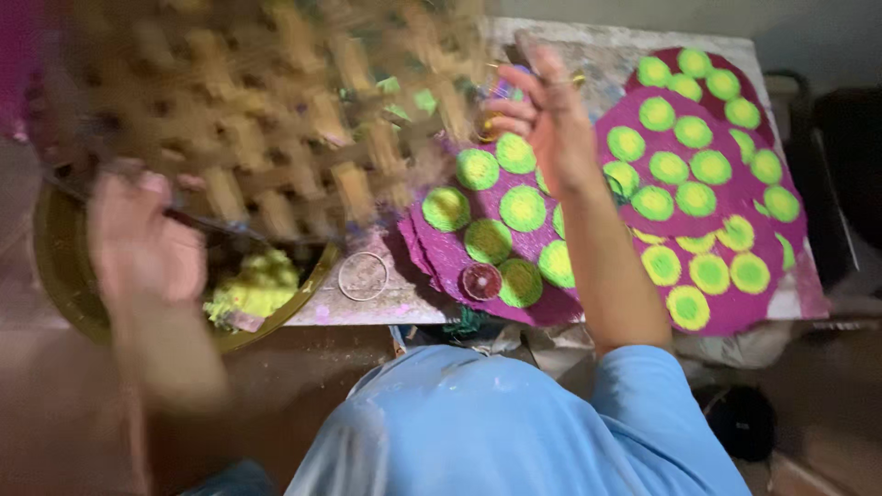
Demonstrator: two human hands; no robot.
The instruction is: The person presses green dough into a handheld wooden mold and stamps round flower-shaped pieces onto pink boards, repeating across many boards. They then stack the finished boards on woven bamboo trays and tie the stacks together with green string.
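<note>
Basket (276, 119), woven and blurred, is held up by both hands: the left hand (147, 243) is closed on its near rim, the right hand (547, 115) is pressed against its far edge, fingers curled. Below the left hand a brass bowl (55, 266) of yellow powder (257, 285) is seen. Magenta discs (698, 193) with green spots are spread under the right hand.

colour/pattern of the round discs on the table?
Magenta discs dotted with lime-green circles, seen clearly in the head view.
</note>
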